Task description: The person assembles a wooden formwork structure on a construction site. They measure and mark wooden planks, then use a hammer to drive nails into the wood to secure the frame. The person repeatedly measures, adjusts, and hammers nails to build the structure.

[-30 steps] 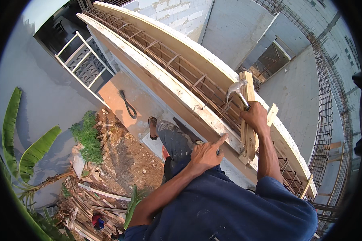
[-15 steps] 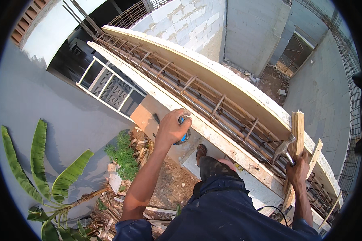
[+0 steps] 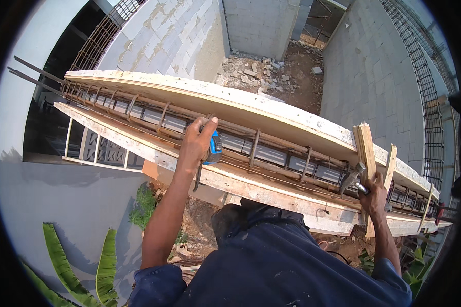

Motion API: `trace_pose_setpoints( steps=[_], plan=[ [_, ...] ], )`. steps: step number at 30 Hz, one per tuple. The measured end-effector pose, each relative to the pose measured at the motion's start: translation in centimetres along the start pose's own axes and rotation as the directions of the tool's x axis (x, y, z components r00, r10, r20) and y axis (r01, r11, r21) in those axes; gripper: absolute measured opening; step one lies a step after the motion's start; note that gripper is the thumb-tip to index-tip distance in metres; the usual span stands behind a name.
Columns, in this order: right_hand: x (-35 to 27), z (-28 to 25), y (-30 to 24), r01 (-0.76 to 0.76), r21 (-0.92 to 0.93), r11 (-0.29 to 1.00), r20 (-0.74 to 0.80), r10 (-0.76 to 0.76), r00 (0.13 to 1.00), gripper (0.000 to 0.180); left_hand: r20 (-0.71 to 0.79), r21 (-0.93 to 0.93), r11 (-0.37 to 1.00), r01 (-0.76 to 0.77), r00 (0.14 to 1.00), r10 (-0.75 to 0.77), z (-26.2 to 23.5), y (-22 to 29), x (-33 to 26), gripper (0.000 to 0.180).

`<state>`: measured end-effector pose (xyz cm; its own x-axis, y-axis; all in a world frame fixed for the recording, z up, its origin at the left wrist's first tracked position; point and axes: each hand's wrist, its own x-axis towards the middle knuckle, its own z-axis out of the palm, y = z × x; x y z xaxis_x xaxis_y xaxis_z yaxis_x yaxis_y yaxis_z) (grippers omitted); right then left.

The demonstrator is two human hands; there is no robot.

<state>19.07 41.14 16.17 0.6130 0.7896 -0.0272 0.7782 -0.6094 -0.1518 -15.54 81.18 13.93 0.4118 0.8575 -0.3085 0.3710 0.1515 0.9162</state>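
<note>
My left hand [image 3: 195, 142] is closed around a blue and black tape measure [image 3: 214, 149] with a dark strap hanging below it. It is held over the rusty steel rebar cage [image 3: 161, 116], which lies between two long wooden formwork boards. The far board [image 3: 225, 97] and the near board [image 3: 153, 152] run across the view on either side of the steel. At the right, my right hand [image 3: 375, 195] grips a claw hammer [image 3: 351, 179] by its handle, close to the head. That hand is against a short wooden brace [image 3: 364, 146] crossing the boards.
A second wooden strip [image 3: 390, 166] stands right of the brace. Beyond the boards are grey block walls [image 3: 374, 87] and rubble [image 3: 256, 74] on the ground far below. A white metal frame [image 3: 100, 165] stands at left, with banana leaves [image 3: 69, 261] at lower left.
My left hand has moved with the tape measure from the near board to above the rebar. The view has turned, so the formwork lies more level. The hammer stays in my right hand.
</note>
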Motion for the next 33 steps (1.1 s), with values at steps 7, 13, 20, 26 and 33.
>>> trace_pose_setpoints(
  steps=[7,13,20,26,33],
  plan=[
    [-0.8,-1.8,-1.9,-0.156,-0.052,0.986,0.063,0.159,0.985,0.031,0.276,-0.278,0.952,0.128,0.960,-0.049,4.4,2.0,1.3,0.034],
    [-2.9,-1.9,-1.8,-0.529,-0.060,0.847,0.113,0.532,0.839,0.028,0.483,-0.283,0.950,0.130,0.875,0.024,6.7,4.5,-1.5,0.033],
    [-3.9,-0.3,0.2,-0.441,0.200,0.875,-0.005,0.451,0.892,0.025,0.539,-0.265,0.950,0.162,0.843,0.006,5.2,3.1,-4.2,0.031],
    [-3.0,-1.7,-1.1,-0.536,0.094,0.839,-0.160,0.544,0.823,0.022,0.528,-0.296,0.915,0.273,0.845,-0.081,3.7,0.0,-5.1,0.030],
    [0.7,-6.7,-9.9,-0.381,0.484,0.788,0.198,0.325,0.925,0.025,0.492,-0.344,0.888,0.306,0.864,-0.108,2.9,0.6,-7.7,0.020]
  ],
)
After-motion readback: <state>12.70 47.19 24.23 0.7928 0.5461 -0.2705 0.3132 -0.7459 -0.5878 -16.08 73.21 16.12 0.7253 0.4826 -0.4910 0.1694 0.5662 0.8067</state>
